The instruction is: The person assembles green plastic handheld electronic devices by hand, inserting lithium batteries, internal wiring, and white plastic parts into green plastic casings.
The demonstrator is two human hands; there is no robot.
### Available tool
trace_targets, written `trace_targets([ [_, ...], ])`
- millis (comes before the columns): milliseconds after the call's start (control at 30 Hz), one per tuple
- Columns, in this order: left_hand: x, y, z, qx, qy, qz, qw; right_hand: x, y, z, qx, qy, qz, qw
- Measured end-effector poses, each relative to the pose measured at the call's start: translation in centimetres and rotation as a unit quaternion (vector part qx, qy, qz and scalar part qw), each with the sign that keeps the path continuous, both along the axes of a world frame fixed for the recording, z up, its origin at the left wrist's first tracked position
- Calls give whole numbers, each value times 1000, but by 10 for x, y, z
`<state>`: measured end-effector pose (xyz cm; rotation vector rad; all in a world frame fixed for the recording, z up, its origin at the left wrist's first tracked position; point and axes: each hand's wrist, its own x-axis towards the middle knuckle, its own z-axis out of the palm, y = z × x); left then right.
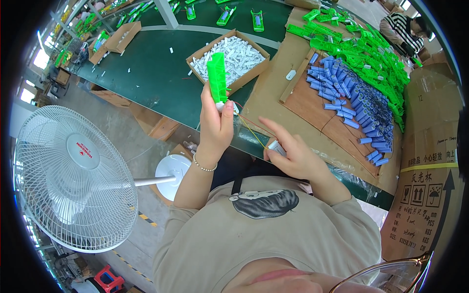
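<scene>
My left hand (216, 128) holds a bright green plastic housing (217, 78) upright, its fingers and thumb closed around the lower end. A small white part (235, 108) shows by that thumb. In my right hand (300, 157) a small white rectangular piece (277, 147) is pinched low down, while the index finger points out toward the left hand. Thin red and yellow wires (253, 133) stretch between the two hands. Just beyond the left hand stands an open cardboard box (264, 64) full of small white plastic pieces (234, 59).
Blue cylindrical cells (349, 93) with wires lie on a brown board (312, 105) at right, beside a heap of green housings (361, 44). A tall carton (425, 146) stands at far right, a white fan (75, 176) at left. Another person (403, 34) sits at far right.
</scene>
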<state>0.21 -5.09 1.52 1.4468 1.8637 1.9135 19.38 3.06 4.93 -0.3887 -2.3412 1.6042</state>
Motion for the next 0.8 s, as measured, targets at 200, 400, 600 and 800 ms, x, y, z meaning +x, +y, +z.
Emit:
trace_targets([
  [200, 3, 3, -5, 33, -76, -36, 996, 3, 12, -1, 98, -18, -27, 995],
  [400, 2, 3, -10, 54, -121, -69, 989, 4, 21, 2, 18, -4, -110, 994],
  [600, 9, 2, -19, -3, -198, -198, 960, 16, 45, 4, -432, 248, 263, 826],
  [800, 21, -4, -32, -68, -307, -305, 899, 10, 54, 14, -381, 80, 101, 916],
])
